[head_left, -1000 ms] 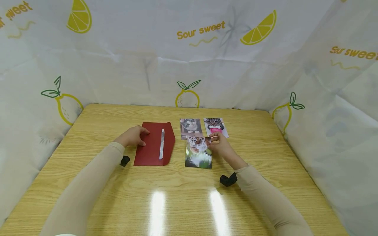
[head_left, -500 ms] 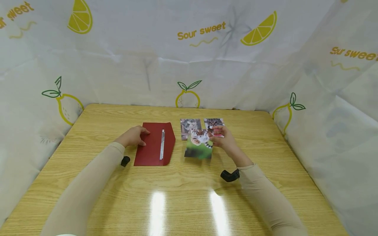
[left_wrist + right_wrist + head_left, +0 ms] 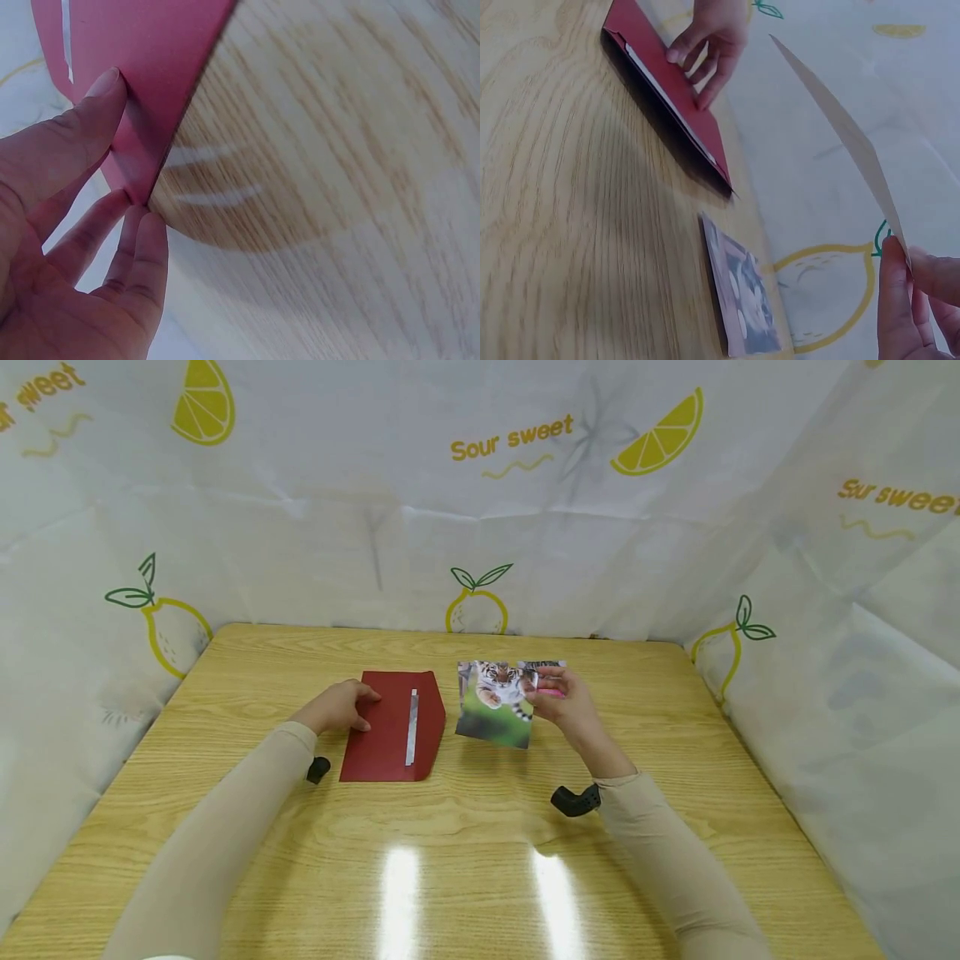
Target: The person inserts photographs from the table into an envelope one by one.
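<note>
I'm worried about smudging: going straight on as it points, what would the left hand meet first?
The left hand touches the red envelope; straight across it, the pale strip probably comes first, though the exact heading is hard to judge.

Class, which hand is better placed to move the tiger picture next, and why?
Probably the right hand: it pinches the tiger picture above the table, while the left hand touches the red envelope.

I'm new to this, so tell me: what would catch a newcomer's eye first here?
Probably the tiger card, held above the wooden table by the fingers of the right hand. Next comes the red envelope left of it, with the left hand at its edge, then the yellow lemon prints on the white sheet behind.
</note>
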`<state>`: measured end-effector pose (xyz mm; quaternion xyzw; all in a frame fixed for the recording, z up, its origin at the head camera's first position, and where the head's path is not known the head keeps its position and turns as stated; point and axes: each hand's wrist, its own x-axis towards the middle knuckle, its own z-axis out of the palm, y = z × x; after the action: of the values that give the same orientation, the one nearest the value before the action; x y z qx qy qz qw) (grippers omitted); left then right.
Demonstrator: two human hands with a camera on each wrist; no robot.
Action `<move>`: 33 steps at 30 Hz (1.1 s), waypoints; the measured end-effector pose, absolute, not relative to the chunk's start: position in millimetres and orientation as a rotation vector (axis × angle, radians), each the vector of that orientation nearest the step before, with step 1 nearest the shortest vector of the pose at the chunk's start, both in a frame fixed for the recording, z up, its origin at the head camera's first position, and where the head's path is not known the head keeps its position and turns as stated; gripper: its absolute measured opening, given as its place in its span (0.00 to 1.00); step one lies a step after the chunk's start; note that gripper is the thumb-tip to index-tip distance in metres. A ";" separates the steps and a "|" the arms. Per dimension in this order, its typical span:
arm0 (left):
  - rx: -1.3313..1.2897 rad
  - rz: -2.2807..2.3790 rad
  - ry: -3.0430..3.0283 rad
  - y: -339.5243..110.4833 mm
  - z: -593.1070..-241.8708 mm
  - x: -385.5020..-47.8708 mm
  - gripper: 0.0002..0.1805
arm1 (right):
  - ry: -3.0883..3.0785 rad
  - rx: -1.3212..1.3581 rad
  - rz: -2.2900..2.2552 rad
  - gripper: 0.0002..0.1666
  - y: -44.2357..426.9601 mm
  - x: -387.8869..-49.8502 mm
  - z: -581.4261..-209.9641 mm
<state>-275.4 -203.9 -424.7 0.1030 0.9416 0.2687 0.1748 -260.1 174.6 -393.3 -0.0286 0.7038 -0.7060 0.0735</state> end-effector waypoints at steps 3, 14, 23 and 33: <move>0.291 0.765 2.668 -203.9 -425.1 -275.3 0.30 | 2.115 -0.087 -2.122 0.31 166.8 -262.3 -395.9; 0.315 0.744 2.680 -202.9 -422.7 -275.0 0.30 | 2.085 -0.083 -2.119 0.32 135.7 -269.3 -408.4; 0.298 0.743 2.678 -201.9 -420.9 -273.6 0.30 | 2.142 -0.016 -2.066 0.30 114.5 -270.9 -418.0; 0.297 0.742 2.678 -201.1 -420.0 -272.2 0.30 | 2.173 -0.017 -2.030 0.30 100.5 -275.2 -433.0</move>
<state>-272.2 -201.1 -420.0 0.1048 0.9439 0.2614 0.1725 -275.2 100.5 -433.0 -0.0058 0.7281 -0.6803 0.0841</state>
